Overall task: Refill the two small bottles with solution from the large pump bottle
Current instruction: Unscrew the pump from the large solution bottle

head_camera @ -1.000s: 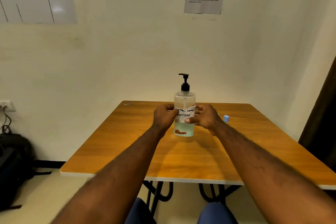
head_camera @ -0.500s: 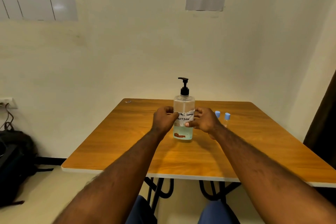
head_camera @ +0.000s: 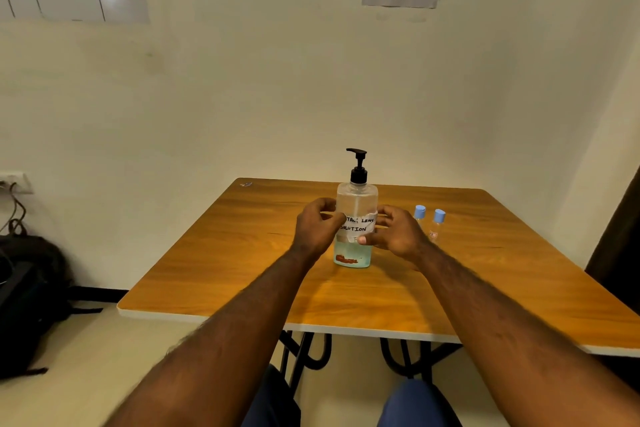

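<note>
- Pump bottle (head_camera: 356, 201) stands upright on bench (head_camera: 225, 253).
- Left hand (head_camera: 317, 227) and right hand (head_camera: 394, 234) grip its labelled middle.
- Left small bottle (head_camera: 419, 214) and right small bottle (head_camera: 437, 224) stand beside the right hand.

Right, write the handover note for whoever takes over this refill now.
Hands: left hand and right hand both grip the large pump bottle at its label, one on each side. It stands upright on the table.
The two small bottles stand to its right, blue caps on, untouched.
Done: nothing poured; the pump head is on.
Left: open all three, fill both small bottles, recap.
</note>
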